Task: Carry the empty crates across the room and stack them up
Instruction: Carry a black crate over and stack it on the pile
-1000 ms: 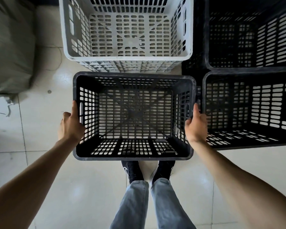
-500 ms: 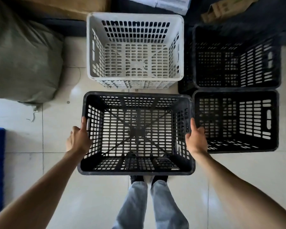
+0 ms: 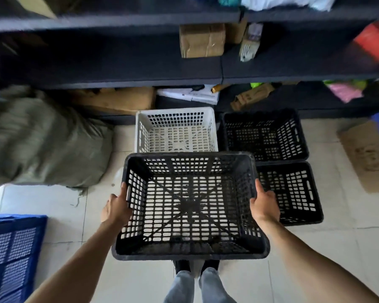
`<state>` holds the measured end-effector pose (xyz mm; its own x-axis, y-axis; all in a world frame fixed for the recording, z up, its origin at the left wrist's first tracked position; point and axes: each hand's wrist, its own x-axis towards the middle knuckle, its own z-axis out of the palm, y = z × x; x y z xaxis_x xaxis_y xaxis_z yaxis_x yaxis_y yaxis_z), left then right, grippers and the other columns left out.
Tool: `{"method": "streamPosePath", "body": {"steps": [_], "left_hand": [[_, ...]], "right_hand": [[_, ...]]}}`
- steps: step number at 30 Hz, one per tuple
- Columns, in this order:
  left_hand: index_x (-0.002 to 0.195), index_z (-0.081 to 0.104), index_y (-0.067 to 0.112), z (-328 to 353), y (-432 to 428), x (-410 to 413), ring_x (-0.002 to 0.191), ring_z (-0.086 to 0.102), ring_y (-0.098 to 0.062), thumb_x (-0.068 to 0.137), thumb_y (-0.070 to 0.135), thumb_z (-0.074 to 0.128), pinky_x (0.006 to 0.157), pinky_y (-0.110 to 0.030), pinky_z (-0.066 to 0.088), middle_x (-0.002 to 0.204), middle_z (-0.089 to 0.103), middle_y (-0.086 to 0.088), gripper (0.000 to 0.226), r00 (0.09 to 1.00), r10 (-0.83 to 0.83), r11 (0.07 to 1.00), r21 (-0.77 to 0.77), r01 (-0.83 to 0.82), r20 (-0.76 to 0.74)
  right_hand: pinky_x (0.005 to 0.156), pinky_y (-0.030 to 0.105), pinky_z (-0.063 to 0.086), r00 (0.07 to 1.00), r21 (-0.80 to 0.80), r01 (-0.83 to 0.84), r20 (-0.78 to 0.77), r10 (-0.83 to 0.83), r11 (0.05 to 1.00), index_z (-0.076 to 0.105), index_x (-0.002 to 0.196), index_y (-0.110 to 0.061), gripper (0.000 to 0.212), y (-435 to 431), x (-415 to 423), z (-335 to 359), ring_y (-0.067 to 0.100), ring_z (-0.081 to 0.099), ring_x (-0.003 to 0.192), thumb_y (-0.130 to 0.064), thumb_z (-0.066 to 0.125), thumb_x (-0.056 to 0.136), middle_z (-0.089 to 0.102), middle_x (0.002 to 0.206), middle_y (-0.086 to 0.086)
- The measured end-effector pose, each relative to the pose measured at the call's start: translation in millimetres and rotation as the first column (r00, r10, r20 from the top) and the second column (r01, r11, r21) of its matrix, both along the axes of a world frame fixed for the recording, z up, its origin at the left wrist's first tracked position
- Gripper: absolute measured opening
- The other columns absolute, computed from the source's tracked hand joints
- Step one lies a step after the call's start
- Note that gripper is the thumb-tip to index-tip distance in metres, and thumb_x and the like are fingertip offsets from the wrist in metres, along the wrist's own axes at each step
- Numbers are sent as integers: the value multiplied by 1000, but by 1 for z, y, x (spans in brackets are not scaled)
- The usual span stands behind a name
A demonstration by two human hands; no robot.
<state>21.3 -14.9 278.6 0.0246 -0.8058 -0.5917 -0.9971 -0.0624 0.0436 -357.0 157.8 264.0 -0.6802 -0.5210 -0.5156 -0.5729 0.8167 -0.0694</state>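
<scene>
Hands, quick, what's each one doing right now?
Left hand: closed on the left rim of the black crate, holding it up.
Right hand: closed on the crate's right rim.

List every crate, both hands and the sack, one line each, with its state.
held black crate: empty, lifted off the floor, gripped at both side walls
left hand: closed on the crate's left wall
right hand: closed on the crate's right wall
white crate: empty, upright on the floor
two black crates: empty, upright, side by side
blue crate: on the floor, cut off by the frame
green sack: full, lying down
</scene>
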Motion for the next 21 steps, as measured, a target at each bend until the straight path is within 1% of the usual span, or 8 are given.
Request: {"method": "streamPosePath", "body": {"steps": [3,5,8,10,12,15,18,21], "left_hand": [[151,12,45,52,2,-11,94,64,-42,79,35,51,79,-46,55,110,60,-20,82,998,2,998,-59,-6,-55],[146,16,50,96,4,-23,95,66,-40,74,34,50,80,-47,56,113,63,-19,81,995,-16,995,-101,5,-102],[151,18,45,156,2,-48,104,66,-35,80,23,57,83,-40,54,122,59,-14,85,999,-30,993,-118,27,-28],[151,18,47,192,3,-67,104,67,-33,80,30,58,83,-40,55,120,61,-12,84,997,-69,987,-149,66,-16],[147,24,49,219,2,-84,100,67,-32,79,38,56,82,-40,56,115,64,-9,76,993,-114,978,-182,105,-43],[145,28,46,261,12,-119,102,66,-33,81,35,56,82,-39,53,116,61,-10,70,976,-210,954,-230,193,-49],[145,27,43,284,24,-156,102,65,-34,83,29,56,80,-40,53,123,57,-10,70,943,-326,914,-276,296,-69],[146,28,48,287,36,-194,98,67,-28,84,30,58,75,-39,55,127,61,-7,71,889,-443,868,-302,394,-116]], "right_hand": [[62,30,41,1000,-24,21,-9,-21,999,22,153,-35,62,4,-15,54,30,63,92,-28,49,97,51,114,14],[63,30,39,999,-32,38,-11,-39,999,22,152,-35,60,13,-24,93,28,62,91,-30,48,98,51,117,13],[63,31,42,995,-73,98,-19,-99,993,23,152,-35,59,28,-38,143,26,59,87,-32,48,98,51,113,12],[68,33,48,992,-123,120,-21,-123,985,25,152,-34,59,40,-51,175,29,62,93,-32,48,98,51,114,13],[71,33,48,989,-158,142,-15,-146,977,24,153,-34,59,55,-65,200,30,63,95,-33,46,98,52,120,14],[76,36,53,973,-193,224,-3,-229,955,23,153,-35,59,91,-81,235,31,64,97,-33,45,98,49,128,14],[78,37,52,946,-238,307,-28,-322,921,24,152,-35,59,132,-92,257,31,62,97,-33,46,98,50,123,13],[83,38,51,904,-220,406,-42,-425,887,23,152,-36,60,176,-99,269,30,62,99,-34,47,97,49,120,11]]}}
